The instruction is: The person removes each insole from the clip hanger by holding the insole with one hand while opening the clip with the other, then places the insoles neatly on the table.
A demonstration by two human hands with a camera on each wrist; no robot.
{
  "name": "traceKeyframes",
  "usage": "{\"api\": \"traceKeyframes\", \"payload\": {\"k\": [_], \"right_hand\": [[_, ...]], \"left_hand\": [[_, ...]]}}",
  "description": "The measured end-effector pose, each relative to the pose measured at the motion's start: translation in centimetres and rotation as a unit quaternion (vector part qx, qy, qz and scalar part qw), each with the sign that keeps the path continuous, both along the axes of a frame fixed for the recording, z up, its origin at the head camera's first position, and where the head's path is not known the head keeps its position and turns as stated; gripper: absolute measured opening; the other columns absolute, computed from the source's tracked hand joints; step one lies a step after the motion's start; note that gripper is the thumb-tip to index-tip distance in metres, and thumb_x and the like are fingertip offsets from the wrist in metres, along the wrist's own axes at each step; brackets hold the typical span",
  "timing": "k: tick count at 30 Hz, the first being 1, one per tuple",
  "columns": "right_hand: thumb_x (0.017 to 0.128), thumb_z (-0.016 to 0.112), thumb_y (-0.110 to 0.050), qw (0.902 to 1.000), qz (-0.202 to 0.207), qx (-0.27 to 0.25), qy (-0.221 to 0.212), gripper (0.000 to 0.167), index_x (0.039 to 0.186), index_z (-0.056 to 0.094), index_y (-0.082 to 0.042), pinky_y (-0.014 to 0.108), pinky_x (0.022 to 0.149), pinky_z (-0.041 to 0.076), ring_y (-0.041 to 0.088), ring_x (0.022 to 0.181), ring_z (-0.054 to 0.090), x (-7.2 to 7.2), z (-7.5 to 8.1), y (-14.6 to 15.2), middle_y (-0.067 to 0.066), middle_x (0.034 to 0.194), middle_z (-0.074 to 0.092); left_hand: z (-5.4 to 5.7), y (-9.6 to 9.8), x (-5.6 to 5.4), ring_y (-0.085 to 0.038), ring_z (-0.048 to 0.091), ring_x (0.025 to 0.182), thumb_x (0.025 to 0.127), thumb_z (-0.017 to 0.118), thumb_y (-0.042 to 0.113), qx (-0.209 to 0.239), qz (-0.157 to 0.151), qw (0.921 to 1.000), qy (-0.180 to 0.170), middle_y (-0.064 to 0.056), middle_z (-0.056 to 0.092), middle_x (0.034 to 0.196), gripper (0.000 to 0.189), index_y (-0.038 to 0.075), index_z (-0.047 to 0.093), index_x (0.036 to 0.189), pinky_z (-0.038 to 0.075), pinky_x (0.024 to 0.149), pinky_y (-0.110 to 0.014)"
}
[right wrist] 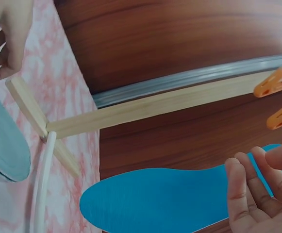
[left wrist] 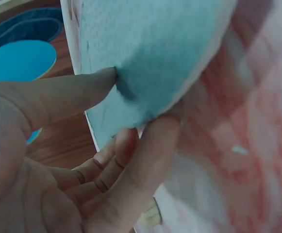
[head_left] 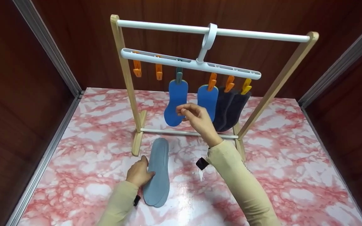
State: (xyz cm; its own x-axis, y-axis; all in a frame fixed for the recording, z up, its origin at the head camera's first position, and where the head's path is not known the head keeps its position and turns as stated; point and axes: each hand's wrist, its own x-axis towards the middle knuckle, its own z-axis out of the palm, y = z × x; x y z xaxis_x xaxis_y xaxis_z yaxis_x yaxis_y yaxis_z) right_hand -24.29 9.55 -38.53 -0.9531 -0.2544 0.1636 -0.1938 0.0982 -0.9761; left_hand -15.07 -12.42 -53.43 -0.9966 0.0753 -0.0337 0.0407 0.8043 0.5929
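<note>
A pair of grey-blue insoles (head_left: 160, 179) lies stacked on the marbled surface. My left hand (head_left: 139, 173) is at their left edge; in the left wrist view, its thumb and forefinger pinch the edge of an insole (left wrist: 150, 53). My right hand (head_left: 200, 121) is raised before the hanging blue insoles, fingers loosely bent, with nothing held. One blue insole (head_left: 176, 97) hangs from a dark green clip (head_left: 179, 76). Another blue insole (head_left: 206, 95) hangs from an orange clip (head_left: 212, 81), partly behind my right hand. In the right wrist view, my fingers (right wrist: 259, 187) overlap a blue insole (right wrist: 155, 201).
A white hanger (head_left: 181, 63) hooks over the white rail (head_left: 165, 26) of a wooden-legged rack. Two dark insoles (head_left: 231, 108) hang at right from an orange clip (head_left: 229, 83) and a yellow clip (head_left: 246, 86). Two orange clips (head_left: 159, 71) at left hold nothing. Brown panels enclose the surface.
</note>
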Motion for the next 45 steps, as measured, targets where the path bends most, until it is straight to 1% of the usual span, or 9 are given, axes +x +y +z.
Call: {"api": "traceKeyframes", "payload": {"k": [6,10,12,15,19,28,35,42,45], "right_hand": [[0.097,0.053,-0.01,0.9983,-0.034,-0.04,0.024,0.021,0.108,0.066,0.003,0.047,0.085,0.051,0.028,0.096,0.064,0.0,0.3,0.0,0.015,0.102,0.068],[0.097,0.052,-0.01,0.997,-0.044,-0.056,0.028,0.021,0.108,0.065,0.002,0.046,0.084,0.051,0.02,0.092,0.064,0.0,0.4,0.0,0.015,0.102,0.068],[0.097,0.053,-0.009,0.9959,-0.051,-0.064,0.038,0.02,0.108,0.065,0.003,0.041,0.081,0.052,0.017,0.091,0.064,-0.1,0.4,-0.1,0.014,0.101,0.068],[0.096,0.053,-0.007,0.9934,-0.059,-0.075,0.063,0.02,0.108,0.064,0.004,0.036,0.078,0.052,0.017,0.091,0.064,-0.1,0.5,-0.2,0.011,0.101,0.068],[0.096,0.054,-0.007,0.9902,-0.069,-0.073,0.097,0.021,0.11,0.063,0.005,0.032,0.076,0.052,0.023,0.093,0.063,-0.2,0.7,-0.3,0.015,0.105,0.066],[0.097,0.053,-0.007,0.9876,-0.075,-0.079,0.113,0.021,0.111,0.063,0.005,0.024,0.079,0.049,0.025,0.099,0.059,-0.2,0.9,-0.4,0.022,0.112,0.063],[0.096,0.053,-0.006,0.9854,-0.077,-0.084,0.127,0.02,0.109,0.065,0.004,0.027,0.076,0.05,0.035,0.099,0.058,-0.2,0.9,-0.4,0.023,0.11,0.064],[0.096,0.052,-0.008,0.985,-0.083,-0.085,0.125,0.02,0.108,0.065,0.002,0.026,0.077,0.051,0.015,0.094,0.062,-0.2,0.9,-0.3,0.024,0.111,0.064],[0.097,0.052,-0.007,0.9845,-0.086,-0.089,0.125,0.02,0.108,0.065,0.003,0.025,0.076,0.05,0.015,0.094,0.062,-0.2,1.0,-0.4,0.023,0.11,0.064]], "left_hand": [[1.0,0.5,-0.7,-0.037,0.063,0.076,0.074,0.078,0.019,-0.029,0.006,0.9995,-0.011,-0.021,0.061,0.089,0.049,-0.006,0.052,0.108,0.049,0.065,-0.05],[1.5,0.9,-1.2,-0.035,0.061,0.073,0.08,0.074,0.021,-0.027,0.006,0.9996,0.009,-0.018,0.058,0.086,0.038,-0.003,0.052,0.1,0.049,0.062,-0.048],[1.8,1.2,-1.5,-0.033,0.06,0.072,0.082,0.072,0.021,-0.018,0.005,0.9994,0.028,-0.016,0.056,0.085,0.033,-0.001,0.052,0.096,0.048,0.062,-0.047],[2.4,1.6,-2.4,-0.031,0.057,0.072,0.082,0.071,0.017,0.017,0.004,0.9972,0.073,-0.015,0.055,0.086,0.027,0.0,0.053,0.093,0.047,0.064,-0.046],[3.3,2.2,-4.1,-0.031,0.054,0.076,0.083,0.068,0.011,0.081,0.002,0.9885,0.128,-0.017,0.052,0.091,0.025,-0.002,0.053,0.098,0.046,0.071,-0.046],[5.9,3.6,-7.2,-0.039,0.057,0.093,0.084,0.066,0.007,0.157,0.018,0.9688,0.19,-0.025,0.055,0.101,0.034,-0.007,0.051,0.111,0.046,0.084,-0.049],[7.3,4.4,-9.0,-0.04,0.056,0.099,0.084,0.065,0.007,0.174,0.025,0.9654,0.192,-0.026,0.055,0.106,0.038,-0.009,0.049,0.115,0.045,0.088,-0.049],[8.2,4.7,-10.2,-0.042,0.053,0.11,0.085,0.068,0.012,0.174,0.04,0.9674,0.179,-0.03,0.054,0.116,0.051,-0.012,0.046,0.124,0.042,0.098,-0.048],[8.7,4.9,-10.7,-0.041,0.051,0.117,0.086,0.069,0.018,0.168,0.038,0.9703,0.17,-0.028,0.053,0.124,0.056,-0.01,0.045,0.128,0.04,0.102,-0.047]]}}
